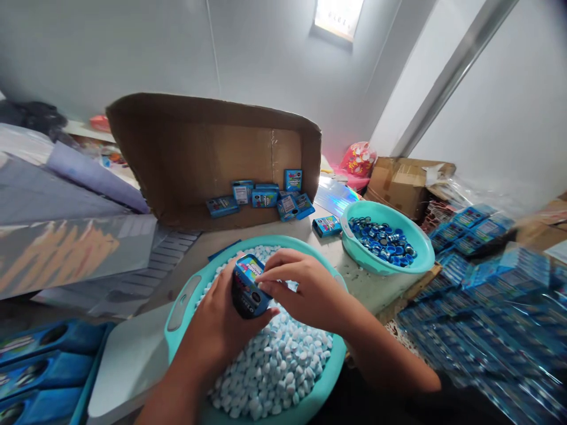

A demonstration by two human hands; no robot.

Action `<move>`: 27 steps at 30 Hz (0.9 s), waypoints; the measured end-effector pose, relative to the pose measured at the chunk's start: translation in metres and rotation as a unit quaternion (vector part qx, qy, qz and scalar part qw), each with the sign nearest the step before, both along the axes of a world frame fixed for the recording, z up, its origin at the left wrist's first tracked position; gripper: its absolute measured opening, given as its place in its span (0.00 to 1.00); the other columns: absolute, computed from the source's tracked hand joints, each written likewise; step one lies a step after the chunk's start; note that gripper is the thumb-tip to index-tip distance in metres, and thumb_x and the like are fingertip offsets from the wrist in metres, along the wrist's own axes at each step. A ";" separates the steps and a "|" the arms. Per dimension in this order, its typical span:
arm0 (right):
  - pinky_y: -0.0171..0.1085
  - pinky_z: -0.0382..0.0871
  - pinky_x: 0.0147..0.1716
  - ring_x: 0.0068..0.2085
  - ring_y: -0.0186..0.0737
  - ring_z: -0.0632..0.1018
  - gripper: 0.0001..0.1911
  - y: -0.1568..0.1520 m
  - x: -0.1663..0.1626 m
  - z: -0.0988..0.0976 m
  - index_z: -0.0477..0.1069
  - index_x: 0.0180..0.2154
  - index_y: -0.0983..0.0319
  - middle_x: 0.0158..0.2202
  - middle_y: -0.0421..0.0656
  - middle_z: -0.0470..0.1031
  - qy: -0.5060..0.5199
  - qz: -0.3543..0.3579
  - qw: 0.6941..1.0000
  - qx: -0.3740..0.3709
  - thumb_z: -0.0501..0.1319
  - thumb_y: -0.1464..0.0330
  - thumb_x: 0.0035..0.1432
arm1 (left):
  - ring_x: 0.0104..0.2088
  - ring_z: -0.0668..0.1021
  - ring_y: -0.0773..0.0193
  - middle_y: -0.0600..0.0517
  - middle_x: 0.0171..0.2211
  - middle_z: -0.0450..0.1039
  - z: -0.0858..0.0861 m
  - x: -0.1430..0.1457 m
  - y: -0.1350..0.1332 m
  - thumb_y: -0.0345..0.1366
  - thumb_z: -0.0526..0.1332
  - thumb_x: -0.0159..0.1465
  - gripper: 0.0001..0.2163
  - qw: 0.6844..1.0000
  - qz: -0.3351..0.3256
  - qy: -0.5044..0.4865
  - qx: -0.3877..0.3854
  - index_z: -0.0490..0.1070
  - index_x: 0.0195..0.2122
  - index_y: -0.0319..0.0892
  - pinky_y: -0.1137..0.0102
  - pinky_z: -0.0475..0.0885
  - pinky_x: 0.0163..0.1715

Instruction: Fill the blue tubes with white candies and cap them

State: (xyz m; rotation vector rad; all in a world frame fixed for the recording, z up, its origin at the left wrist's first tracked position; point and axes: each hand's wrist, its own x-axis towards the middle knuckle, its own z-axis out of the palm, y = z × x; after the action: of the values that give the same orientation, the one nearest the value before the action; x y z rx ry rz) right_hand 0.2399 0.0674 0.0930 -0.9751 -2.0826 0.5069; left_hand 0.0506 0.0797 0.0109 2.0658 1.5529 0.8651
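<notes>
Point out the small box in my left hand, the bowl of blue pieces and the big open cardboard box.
Small box (243, 294): head view, dark blue side.
Bowl of blue pieces (422, 252): head view, right-hand wall.
Cardboard box (243, 150): head view, inner back wall.

Pale table (365, 286): large basin (339, 357), smaller basin (378, 265), cardboard carton (177, 159), blue box (326, 226).

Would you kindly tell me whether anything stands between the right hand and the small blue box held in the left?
Nothing visible does: the right hand's fingers are right at the small blue box, which the left hand holds above the basin of white pieces.
</notes>
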 end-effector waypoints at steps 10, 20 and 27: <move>0.36 0.72 0.38 0.36 0.37 0.79 0.05 0.004 -0.010 -0.007 0.80 0.35 0.61 0.34 0.41 0.81 0.084 -0.037 0.996 -0.009 0.65 0.74 0.62 | 0.60 0.74 0.44 0.43 0.60 0.70 0.006 0.003 -0.004 0.49 0.71 0.50 0.42 0.999 0.021 -0.035 -0.021 0.57 0.64 0.47 0.52 0.73 0.57; 0.52 0.61 0.63 0.60 0.53 0.72 0.19 0.038 0.037 -0.043 0.78 0.49 0.64 0.55 0.54 0.76 -0.068 -0.070 0.970 -0.224 0.51 0.63 0.73 | 0.59 0.74 0.43 0.40 0.59 0.69 0.002 0.002 -0.002 0.50 0.74 0.48 0.46 0.996 0.051 -0.080 -0.004 0.55 0.65 0.45 0.49 0.71 0.58; 0.48 0.55 0.67 0.64 0.51 0.69 0.18 0.046 0.028 -0.059 0.77 0.53 0.59 0.59 0.46 0.74 -0.041 -0.042 0.916 -0.396 0.55 0.60 0.71 | 0.53 0.78 0.44 0.42 0.54 0.73 -0.008 0.003 0.004 0.50 0.74 0.46 0.40 0.992 0.044 -0.122 -0.010 0.61 0.58 0.45 0.50 0.76 0.51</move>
State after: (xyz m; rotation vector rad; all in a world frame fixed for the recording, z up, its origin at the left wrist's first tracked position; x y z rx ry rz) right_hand 0.2681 0.1135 0.0337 -1.5445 -1.8971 1.3439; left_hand 0.0534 0.0837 0.0024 1.8109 1.5203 1.0841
